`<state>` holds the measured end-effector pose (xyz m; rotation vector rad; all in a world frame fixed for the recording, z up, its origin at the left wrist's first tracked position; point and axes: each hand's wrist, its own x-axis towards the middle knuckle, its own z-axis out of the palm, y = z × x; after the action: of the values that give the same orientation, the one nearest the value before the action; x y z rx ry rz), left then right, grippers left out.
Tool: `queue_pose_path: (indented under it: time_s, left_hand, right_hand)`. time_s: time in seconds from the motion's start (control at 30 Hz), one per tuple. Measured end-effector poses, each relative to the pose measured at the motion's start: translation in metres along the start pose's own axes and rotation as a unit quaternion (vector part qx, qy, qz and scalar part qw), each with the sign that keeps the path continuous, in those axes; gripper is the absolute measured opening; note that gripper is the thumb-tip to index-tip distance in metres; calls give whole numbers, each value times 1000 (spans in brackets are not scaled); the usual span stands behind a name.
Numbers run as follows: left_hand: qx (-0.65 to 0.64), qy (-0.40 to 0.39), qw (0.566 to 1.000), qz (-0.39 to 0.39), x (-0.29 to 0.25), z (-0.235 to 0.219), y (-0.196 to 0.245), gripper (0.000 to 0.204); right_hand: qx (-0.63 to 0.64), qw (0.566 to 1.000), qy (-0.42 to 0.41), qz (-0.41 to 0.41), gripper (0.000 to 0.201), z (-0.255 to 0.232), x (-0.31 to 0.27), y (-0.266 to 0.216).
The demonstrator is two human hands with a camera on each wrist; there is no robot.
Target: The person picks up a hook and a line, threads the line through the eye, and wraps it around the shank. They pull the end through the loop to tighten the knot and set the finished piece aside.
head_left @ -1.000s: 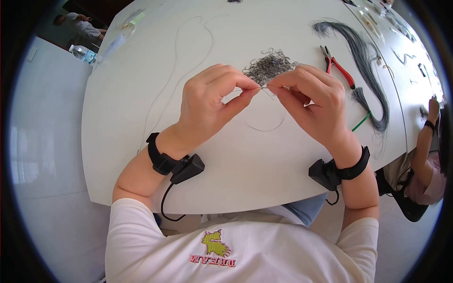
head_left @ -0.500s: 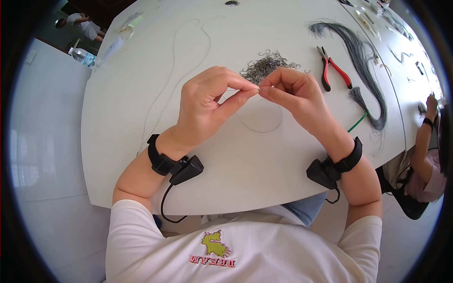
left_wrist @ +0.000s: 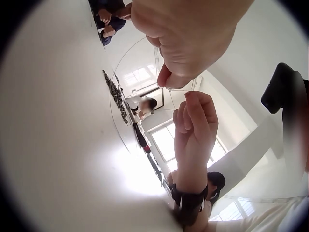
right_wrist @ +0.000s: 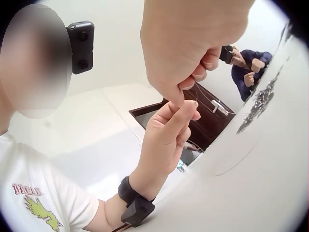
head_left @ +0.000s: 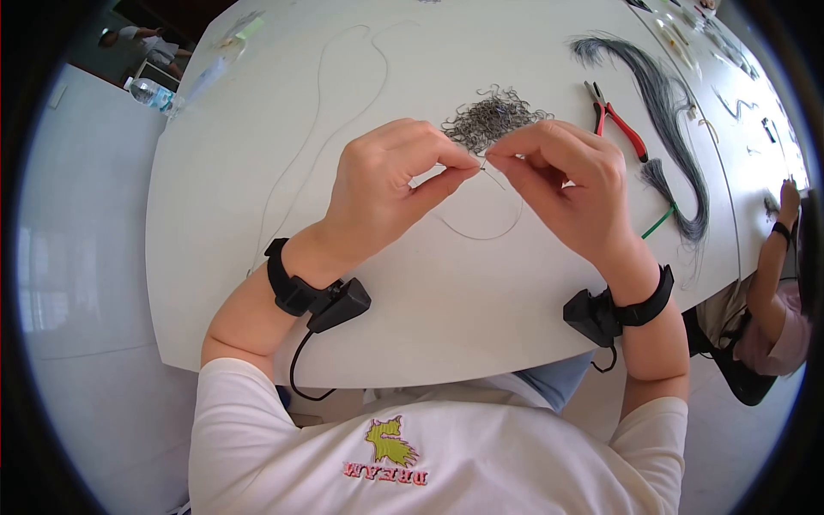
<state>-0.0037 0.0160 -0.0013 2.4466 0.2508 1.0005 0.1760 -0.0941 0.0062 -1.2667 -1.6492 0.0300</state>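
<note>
My left hand [head_left: 386,180] pinches a thin fishing line [head_left: 485,238] between thumb and index finger, and a small dark tip shows at those fingertips; whatever else they hold is hidden. Close beside it, my right hand [head_left: 571,184] pinches the line too, a short stretch spanning the narrow gap. From the fingertips the line hangs in a loop below the hands. Just behind them lies a pile of grey fish hooks [head_left: 489,116]. The left wrist view shows the right hand [left_wrist: 195,121] with its fingers curled in, opposite the left fingertips.
Red-handled pliers [head_left: 622,129] lie to the right, beside a long bundle of grey strands [head_left: 687,154] with a green tie. Another length of line [head_left: 319,94] loops over the table's left side. A water bottle [head_left: 150,94] stands at the left edge. Other people sit nearby.
My right hand moved in against the left fingertips half a second ago, and has since drawn back right, with the line between. The left hand has hardly moved.
</note>
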Motion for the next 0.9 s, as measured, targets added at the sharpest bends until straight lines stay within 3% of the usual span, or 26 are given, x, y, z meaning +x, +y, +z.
queue_pose_path:
  time_s: [0.03,0.17,0.23,0.37,0.43,0.57,0.63,0.67,0.73,0.77,0.83,0.9]
  left_hand:
    - [14,-12,999,38,0,0,-1,18]
    - [23,-19,998,51,0,-2,3,19]
    - [13,-15,998,61,0,-2,3,19]
    - [-7,1,997,73,0,-2,4,17]
    - [-49,20,998,28,-2,-1,3,16]
    - [-97,23,994,-43,-4,-2,6,15]
    - [-107,17,990,-94,-5,-2,4,14]
    - [-107,18,990,-94,-6,-2,2,14]
    - [-97,12,988,-117,-7,-1,-2,13]
    - [-97,13,988,-118,-7,0,-3,13]
    - [-78,6,992,-96,-7,1,-2,14]
    - [-57,4,996,-66,-4,1,-1,15]
  right_hand:
    - [18,999,-8,34,9,-1,0,-1]
    - [66,992,-21,109,3,-2,-1,6]
    - [154,969,-34,193,6,2,-3,13]
    - [254,937,-47,235,11,13,-7,25]
    - [290,914,-71,275,13,15,-8,23]
    - [253,920,-114,276,10,13,-9,11]
    - [136,959,-131,210,5,13,-11,6]
    - [136,959,-132,210,5,13,-11,4]
    - [51,992,-98,66,8,14,-11,1]
    - [51,992,-99,66,8,13,-10,1]
    - [-2,997,-68,-21,11,8,-6,0]
    - [-17,999,-42,-29,12,3,-3,3]
